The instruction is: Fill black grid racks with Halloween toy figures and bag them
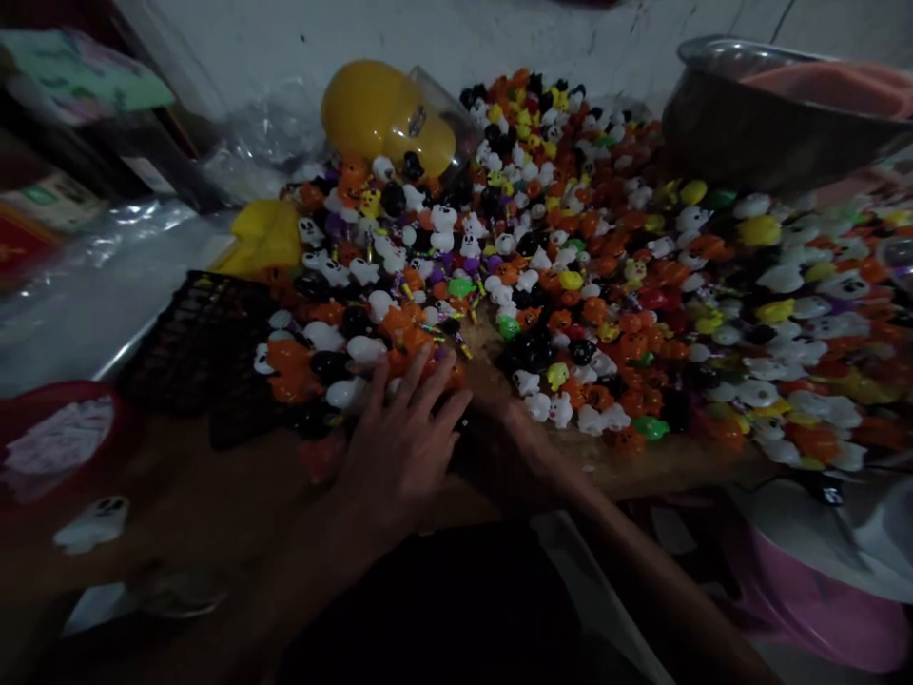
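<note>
The left hand (399, 442) is lying back upward over the near edge of the toys (289, 366), its fingers standing apart and clamping on nothing visible. The right hand (510, 428) is sitting just beside it; its fingers are hiding in shadow, so their state cannot be told. Toys are spreading left of, beyond and right of the fingers. Their sheen is suggesting thin, smooth plastic: probably light, somewhat slippery, perhaps yielding under pressure. Rounded bodies are offering the likeliest hold, a gentle pinch across the sides. A bare strip of table (685, 464) is running along the front edge, right of the fingers; another narrow gap is opening just beyond them. The crate (192, 333) is bounding the left; the basin (770, 143) is standing far right.
</note>
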`<state>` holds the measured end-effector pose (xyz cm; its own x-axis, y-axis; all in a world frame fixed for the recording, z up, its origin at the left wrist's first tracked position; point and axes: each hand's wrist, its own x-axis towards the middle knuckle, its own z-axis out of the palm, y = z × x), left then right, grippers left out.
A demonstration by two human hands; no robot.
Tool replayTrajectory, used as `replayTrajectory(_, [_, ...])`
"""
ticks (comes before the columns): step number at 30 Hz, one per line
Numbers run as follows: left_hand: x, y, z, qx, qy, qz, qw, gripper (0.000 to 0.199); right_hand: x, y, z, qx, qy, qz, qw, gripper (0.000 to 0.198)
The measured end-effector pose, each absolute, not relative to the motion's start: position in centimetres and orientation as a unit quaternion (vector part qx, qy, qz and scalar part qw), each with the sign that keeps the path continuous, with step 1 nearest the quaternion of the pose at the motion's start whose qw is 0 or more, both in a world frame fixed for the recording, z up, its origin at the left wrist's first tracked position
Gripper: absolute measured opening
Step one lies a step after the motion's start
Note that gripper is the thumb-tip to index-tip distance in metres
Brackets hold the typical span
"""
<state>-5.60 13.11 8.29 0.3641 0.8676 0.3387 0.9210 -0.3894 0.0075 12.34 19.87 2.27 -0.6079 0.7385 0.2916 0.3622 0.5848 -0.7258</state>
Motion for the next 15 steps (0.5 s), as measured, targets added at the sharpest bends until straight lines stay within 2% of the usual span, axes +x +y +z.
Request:
replayTrajectory(4, [-5.7, 12.9, 8.6, -0.817, -0.548, -0.147, 0.1, 0.038, 11.2, 24.8, 4.6, -0.435, -0.824, 0.222, 0.287, 0.025])
replayTrajectory(7, [-5.0, 13.6, 8.8, -0.805, -0.565, -0.144, 0.105, 0.038, 8.9, 28.7, 5.9, -0.478, -0.835, 0.157, 0.222, 0.023])
replayTrajectory(11, [-3.7, 14.5, 8.7, -0.78, -0.602, -0.139, 0.104, 0.039, 6.0, 32.1, 6.6, -0.438, -0.878, 0.145, 0.13, 0.035])
replayTrajectory(15, [-3.0, 15.6, 8.1, -0.756, -0.632, -0.132, 0.106, 0.04, 5.4, 33.7, 6.3, -0.425, -0.886, 0.155, 0.099, 0.027])
